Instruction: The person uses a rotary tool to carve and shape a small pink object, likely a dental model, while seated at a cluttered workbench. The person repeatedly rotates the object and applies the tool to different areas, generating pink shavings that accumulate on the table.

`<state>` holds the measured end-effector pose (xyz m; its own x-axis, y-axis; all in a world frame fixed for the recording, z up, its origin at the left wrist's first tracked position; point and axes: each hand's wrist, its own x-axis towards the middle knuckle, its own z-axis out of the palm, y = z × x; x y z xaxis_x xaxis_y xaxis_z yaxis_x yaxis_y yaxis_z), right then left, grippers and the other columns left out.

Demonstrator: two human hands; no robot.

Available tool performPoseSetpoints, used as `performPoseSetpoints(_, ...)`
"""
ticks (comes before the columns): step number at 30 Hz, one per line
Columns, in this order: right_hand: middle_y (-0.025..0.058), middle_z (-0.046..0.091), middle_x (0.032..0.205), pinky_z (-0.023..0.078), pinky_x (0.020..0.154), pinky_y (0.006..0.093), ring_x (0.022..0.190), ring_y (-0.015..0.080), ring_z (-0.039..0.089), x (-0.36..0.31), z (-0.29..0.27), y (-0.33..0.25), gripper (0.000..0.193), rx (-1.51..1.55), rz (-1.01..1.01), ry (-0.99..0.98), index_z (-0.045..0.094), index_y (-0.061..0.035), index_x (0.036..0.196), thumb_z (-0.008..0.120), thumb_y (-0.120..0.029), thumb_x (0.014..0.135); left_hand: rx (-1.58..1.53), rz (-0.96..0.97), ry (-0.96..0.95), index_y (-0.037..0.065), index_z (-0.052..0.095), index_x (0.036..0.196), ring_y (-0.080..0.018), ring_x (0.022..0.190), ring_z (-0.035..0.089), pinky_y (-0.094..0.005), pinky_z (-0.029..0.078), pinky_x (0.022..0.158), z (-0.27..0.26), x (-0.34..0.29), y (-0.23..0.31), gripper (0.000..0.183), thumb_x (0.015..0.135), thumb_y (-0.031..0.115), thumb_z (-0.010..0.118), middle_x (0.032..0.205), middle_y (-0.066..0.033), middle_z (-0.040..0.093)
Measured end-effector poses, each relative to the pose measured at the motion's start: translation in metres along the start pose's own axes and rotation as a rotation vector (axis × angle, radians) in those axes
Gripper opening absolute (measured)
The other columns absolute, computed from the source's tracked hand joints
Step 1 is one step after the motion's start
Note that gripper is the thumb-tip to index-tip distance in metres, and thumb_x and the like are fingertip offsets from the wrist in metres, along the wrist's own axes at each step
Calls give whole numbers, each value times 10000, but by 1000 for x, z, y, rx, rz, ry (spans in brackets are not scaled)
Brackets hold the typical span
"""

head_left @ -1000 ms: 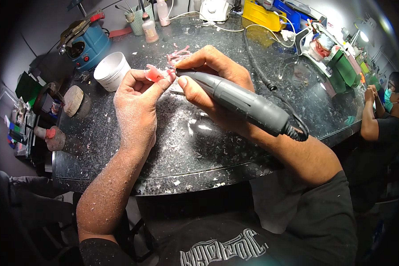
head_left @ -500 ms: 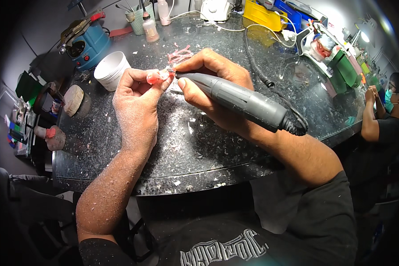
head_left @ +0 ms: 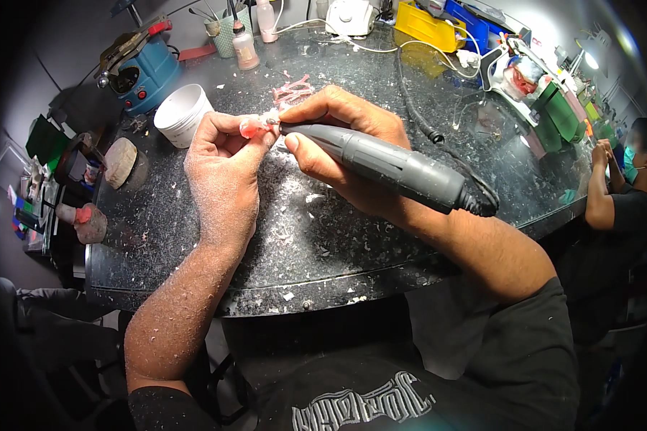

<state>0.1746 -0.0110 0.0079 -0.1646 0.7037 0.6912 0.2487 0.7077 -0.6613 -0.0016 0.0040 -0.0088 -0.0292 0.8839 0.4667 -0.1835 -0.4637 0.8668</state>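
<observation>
My left hand (head_left: pixel 226 161), dusted with pale powder, pinches a small pink and white denture (head_left: pixel 251 127) between thumb and fingers. In my right hand (head_left: pixel 352 133) lies a black rotary handpiece (head_left: pixel 388 165), held like a pen. Its tip meets or nearly meets the right end of the denture; the exact contact is too small to make out. From the handpiece's rear a dark cord (head_left: pixel 438 136) loops back over the bench. Just beyond my hands rest several thin pink strips (head_left: pixel 292 90).
The dark speckled bench (head_left: pixel 323 244) carries dust and shavings. A white tub (head_left: pixel 182 115) stands beside my left hand, with a blue machine (head_left: pixel 140 79) behind it. Bottles (head_left: pixel 245 52), a white control box (head_left: pixel 349 16) and a yellow bin (head_left: pixel 428 27) line the back. Another person (head_left: pixel 629 172) sits at far right.
The denture has turned slightly in my left fingers. My right hand and the handpiece tip have shifted a little down and left.
</observation>
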Motion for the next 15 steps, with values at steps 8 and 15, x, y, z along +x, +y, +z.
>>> performPoseSetpoints(8,113,693,929,576,737,333,814,210,705,-1,3,2,239,16,-12,53,689,-38,1009,761,-214,864,-25,2,-2,63,589,969,-119,998,647,-292,496,962,1,0,-1,189,898,-21,742,1060,-69,695)
performPoseSetpoints(15,106,701,897,576,737,329,811,202,714,0,4,0,233,-6,-26,45,710,-51,1029,762,-198,857,4,27,-13,46,584,969,-130,984,664,-279,527,925,0,0,-1,159,922,-27,717,1037,-86,700)
